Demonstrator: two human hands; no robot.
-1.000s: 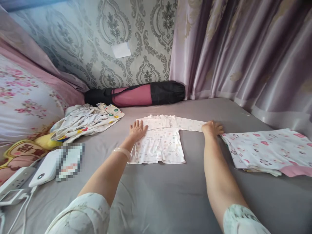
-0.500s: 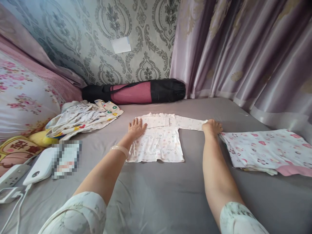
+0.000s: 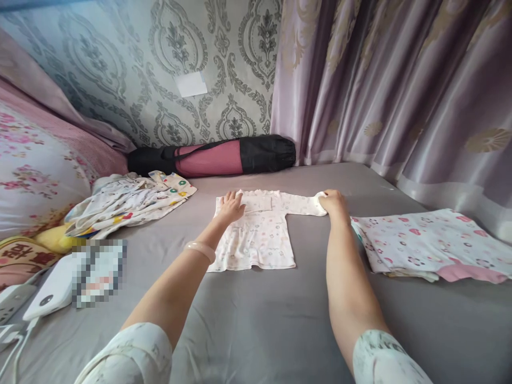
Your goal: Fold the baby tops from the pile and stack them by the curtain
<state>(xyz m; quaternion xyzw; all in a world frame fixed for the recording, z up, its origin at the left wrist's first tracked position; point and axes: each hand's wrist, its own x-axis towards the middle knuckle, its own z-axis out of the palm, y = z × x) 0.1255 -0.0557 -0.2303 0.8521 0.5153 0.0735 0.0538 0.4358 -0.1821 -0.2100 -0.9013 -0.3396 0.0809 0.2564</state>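
Note:
A small white long-sleeved shirt [image 3: 260, 240] with a faint print lies flat on the grey bed sheet [image 3: 248, 320]. Its left sleeve is folded inward across the chest, while the right sleeve stretches out to the side. My left hand [image 3: 231, 207], fingers spread, rests on the shirt's upper left shoulder area. At the cuff of the outstretched sleeve my right hand [image 3: 335, 204] is closed, pinching the fabric, and the cuff end is a little raised.
Folded printed clothes [image 3: 424, 240] lie to the right. On the left are a crumpled pile of clothes [image 3: 128, 200], a white power bank [image 3: 56, 285] with cables and a power strip [image 3: 14, 301]. A black and pink mat bag [image 3: 208, 158] lies along the wall.
The right hand has drawn the sleeve cuff slightly inward and lifted its end. My left hand stays on the folded side. The view has shifted a little.

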